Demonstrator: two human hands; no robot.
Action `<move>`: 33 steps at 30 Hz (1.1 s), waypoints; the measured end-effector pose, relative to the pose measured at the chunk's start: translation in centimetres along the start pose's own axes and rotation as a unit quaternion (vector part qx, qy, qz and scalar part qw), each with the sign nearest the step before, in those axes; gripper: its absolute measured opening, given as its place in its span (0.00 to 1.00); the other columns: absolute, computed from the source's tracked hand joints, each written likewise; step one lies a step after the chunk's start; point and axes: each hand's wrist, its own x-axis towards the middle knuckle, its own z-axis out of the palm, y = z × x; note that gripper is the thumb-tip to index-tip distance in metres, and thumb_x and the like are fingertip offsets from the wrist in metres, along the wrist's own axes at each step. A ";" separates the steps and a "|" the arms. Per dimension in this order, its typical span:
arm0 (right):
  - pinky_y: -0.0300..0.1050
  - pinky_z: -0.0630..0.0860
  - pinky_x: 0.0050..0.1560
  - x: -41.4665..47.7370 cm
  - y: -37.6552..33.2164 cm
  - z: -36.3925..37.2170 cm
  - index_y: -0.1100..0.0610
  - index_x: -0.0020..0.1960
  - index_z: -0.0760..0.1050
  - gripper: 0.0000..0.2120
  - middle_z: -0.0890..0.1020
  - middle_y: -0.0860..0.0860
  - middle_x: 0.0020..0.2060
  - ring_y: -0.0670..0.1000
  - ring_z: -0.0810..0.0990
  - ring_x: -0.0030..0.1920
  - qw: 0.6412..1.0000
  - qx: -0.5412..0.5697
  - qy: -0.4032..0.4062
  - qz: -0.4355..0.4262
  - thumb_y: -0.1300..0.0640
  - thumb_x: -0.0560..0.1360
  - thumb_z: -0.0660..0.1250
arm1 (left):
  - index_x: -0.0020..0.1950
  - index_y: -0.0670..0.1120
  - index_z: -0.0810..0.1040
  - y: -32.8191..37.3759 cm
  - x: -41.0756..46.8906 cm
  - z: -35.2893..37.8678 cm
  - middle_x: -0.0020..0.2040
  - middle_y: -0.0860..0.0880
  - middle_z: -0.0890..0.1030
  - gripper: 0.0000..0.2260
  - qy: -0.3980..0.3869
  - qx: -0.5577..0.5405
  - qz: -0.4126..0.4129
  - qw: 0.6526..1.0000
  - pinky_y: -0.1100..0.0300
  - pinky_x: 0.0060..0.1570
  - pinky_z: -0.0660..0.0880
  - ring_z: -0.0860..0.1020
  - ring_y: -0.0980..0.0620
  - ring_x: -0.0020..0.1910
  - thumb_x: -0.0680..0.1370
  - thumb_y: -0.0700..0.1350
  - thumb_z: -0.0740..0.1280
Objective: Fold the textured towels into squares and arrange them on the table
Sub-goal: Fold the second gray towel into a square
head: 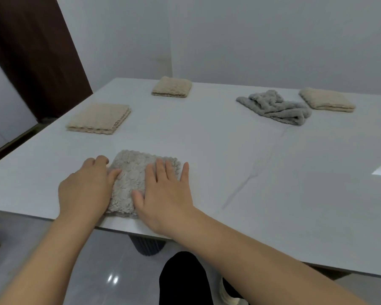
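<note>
Near edge of the desk (229,161): a pale folded towel (130,181), square in outline, lies under both hands. The right hand (163,194) rests flat on it with fingers straight, hiding its right side and near corner. The left hand (86,188) sits at the towel's left edge, thumb on the cloth and fingers curled; the fingertips are hidden, so whether it pinches the edge cannot be told. Farther back lie three beige folded towels (99,118), the others at centre (172,86) and right (327,100), and a crumpled grey towel (277,106). The desk's right end is cut off by the frame.
</note>
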 end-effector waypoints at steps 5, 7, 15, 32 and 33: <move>0.65 0.32 0.72 -0.1 1.2 -0.3 0.58 0.79 0.40 0.31 0.42 0.55 0.78 0.54 0.37 0.77 1.000 0.014 -0.014 -0.024 0.44 0.82 0.43 | 0.79 0.50 0.46 0.8 0.3 0.4 0.79 0.54 0.47 0.25 -0.174 -0.042 0.067 0.982 0.44 0.74 0.51 0.48 0.52 0.78 0.83 0.52 0.44; 0.64 0.33 0.73 0.0 2.4 -1.3 0.57 0.79 0.41 0.30 0.43 0.54 0.79 0.53 0.38 0.78 0.999 0.040 -0.017 -0.027 0.44 0.82 0.43 | 0.79 0.50 0.44 1.0 1.0 0.3 0.79 0.54 0.43 0.25 -0.192 0.011 0.060 0.980 0.43 0.75 0.45 0.44 0.52 0.78 0.82 0.52 0.42; 0.62 0.38 0.74 1.7 16.1 -5.5 0.57 0.79 0.44 0.28 0.45 0.53 0.79 0.54 0.41 0.78 0.992 0.021 0.045 0.113 0.49 0.83 0.45 | 0.79 0.47 0.46 13.3 6.8 -0.4 0.79 0.49 0.41 0.27 -0.171 0.029 0.201 0.964 0.44 0.75 0.43 0.40 0.49 0.78 0.83 0.53 0.48; 0.57 0.58 0.69 6.9 36.8 -8.0 0.54 0.72 0.63 0.21 0.65 0.54 0.73 0.56 0.61 0.73 0.941 -0.012 0.229 0.249 0.55 0.79 0.56 | 0.72 0.45 0.63 37.4 16.1 9.5 0.72 0.47 0.65 0.22 -0.107 -0.145 0.356 0.917 0.49 0.62 0.65 0.65 0.45 0.69 0.78 0.42 0.60; 0.55 0.63 0.62 7.1 37.0 -8.3 0.54 0.69 0.66 0.19 0.71 0.55 0.68 0.57 0.68 0.68 0.937 0.011 0.245 0.250 0.54 0.79 0.55 | 0.74 0.46 0.61 37.9 16.5 9.6 0.73 0.47 0.64 0.24 -0.118 -0.158 0.363 0.911 0.48 0.66 0.62 0.64 0.45 0.71 0.78 0.43 0.59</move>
